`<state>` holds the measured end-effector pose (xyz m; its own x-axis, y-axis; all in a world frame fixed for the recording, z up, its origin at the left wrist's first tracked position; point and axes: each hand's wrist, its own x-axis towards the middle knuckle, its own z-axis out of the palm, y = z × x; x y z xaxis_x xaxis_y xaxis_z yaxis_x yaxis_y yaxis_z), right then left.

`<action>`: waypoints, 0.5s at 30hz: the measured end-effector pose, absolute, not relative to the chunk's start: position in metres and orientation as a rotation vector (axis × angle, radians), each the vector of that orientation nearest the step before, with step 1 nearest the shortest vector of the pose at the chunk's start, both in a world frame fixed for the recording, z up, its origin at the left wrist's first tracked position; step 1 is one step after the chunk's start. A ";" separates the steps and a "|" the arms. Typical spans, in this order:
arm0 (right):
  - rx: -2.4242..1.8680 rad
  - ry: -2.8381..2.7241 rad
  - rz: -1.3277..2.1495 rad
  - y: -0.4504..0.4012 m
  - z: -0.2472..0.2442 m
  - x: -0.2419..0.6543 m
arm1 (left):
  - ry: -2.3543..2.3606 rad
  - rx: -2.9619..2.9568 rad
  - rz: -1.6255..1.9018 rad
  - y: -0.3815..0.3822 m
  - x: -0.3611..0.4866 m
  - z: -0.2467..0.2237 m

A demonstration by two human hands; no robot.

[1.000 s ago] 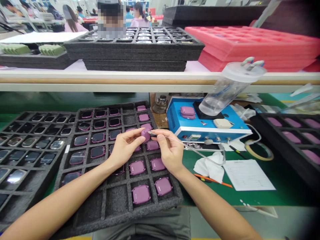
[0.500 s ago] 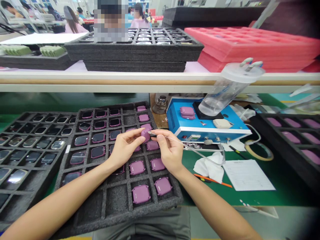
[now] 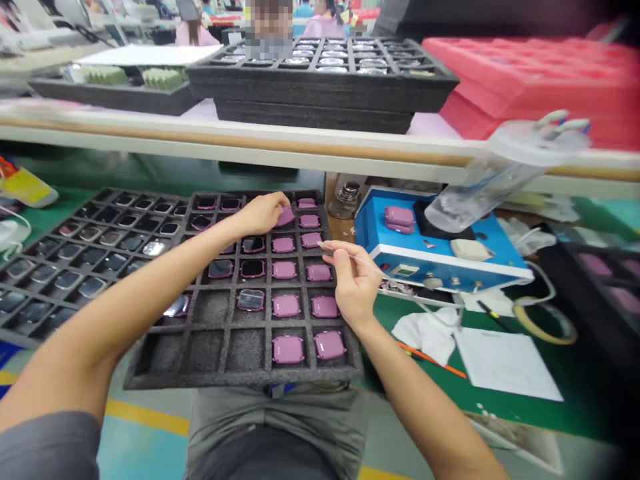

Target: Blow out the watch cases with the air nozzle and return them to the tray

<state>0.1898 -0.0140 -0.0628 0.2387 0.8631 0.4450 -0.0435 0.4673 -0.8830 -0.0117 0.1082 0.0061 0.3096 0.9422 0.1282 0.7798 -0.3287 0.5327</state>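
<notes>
My left hand (image 3: 265, 212) is at the back of the black foam tray (image 3: 245, 381), its fingers closed on a purple watch case (image 3: 285, 216) at a compartment in the second column from the right. My right hand (image 3: 354, 277) hovers over the tray's right edge, pinching a thin tool with a pale tip (image 3: 323, 245) and a clear tube running from it. Purple cases (image 3: 286, 307) fill the two right columns below my left hand. Dark-screened watches (image 3: 251, 299) sit further left, among some bare compartments.
Another foam tray (image 3: 65, 233) of watches lies at the left. To the right are a blue box (image 3: 367, 223) with two stacked purple cases, a tilted clear cylinder (image 3: 465, 180), white tissue (image 3: 425, 333), tape and paper (image 3: 507, 363). A shelf (image 3: 300, 150) with stacked trays spans the back.
My left hand has moved away from my right, toward the back of the tray, with a purple case. My right hand still holds the tool. The view has shifted.
</notes>
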 end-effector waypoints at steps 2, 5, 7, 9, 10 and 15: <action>-0.889 -1.159 0.756 -0.014 -0.063 0.190 | 1.533 2.232 0.506 0.126 -0.010 0.004; -0.896 -1.170 0.759 -0.015 -0.063 0.189 | 1.512 2.271 0.478 0.128 -0.011 0.007; -0.887 -1.169 0.762 -0.016 -0.063 0.189 | 1.552 2.329 0.502 0.107 -0.019 0.014; -0.879 -1.165 0.772 -0.016 -0.062 0.189 | 1.585 2.434 0.523 0.068 -0.030 0.021; -0.880 -1.164 0.777 -0.017 -0.062 0.189 | 1.568 2.504 0.498 0.043 -0.036 0.024; -0.908 -1.175 0.778 -0.018 -0.060 0.189 | 1.274 2.666 0.133 -0.067 -0.055 0.016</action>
